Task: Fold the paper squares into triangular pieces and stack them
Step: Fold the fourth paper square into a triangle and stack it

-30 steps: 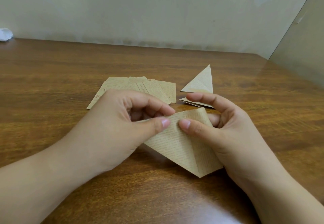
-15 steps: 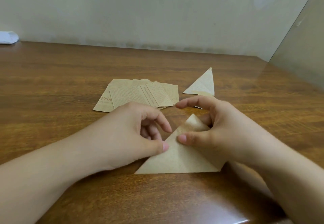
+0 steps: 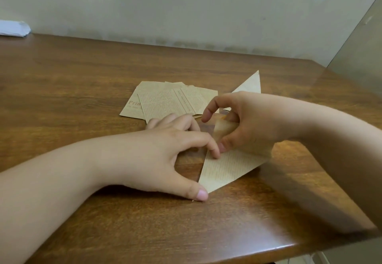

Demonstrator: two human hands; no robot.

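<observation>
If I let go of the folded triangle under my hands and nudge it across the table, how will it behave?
The triangle is thin printed paper lying flat, so it is probably very light and would slide easily on the glossy table. Both the left hand and right hand press on it, which suggests that the fresh fold may spring open once released. It cannot roll or tip.

Perhaps a home: wooden table (image 3: 82, 90), plain wall (image 3: 186, 5)

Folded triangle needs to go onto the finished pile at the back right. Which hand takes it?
Probably the right hand: it already pinches the folded triangle at its far end, and the finished pile lies just behind it. The left hand only presses the near corner.
</observation>
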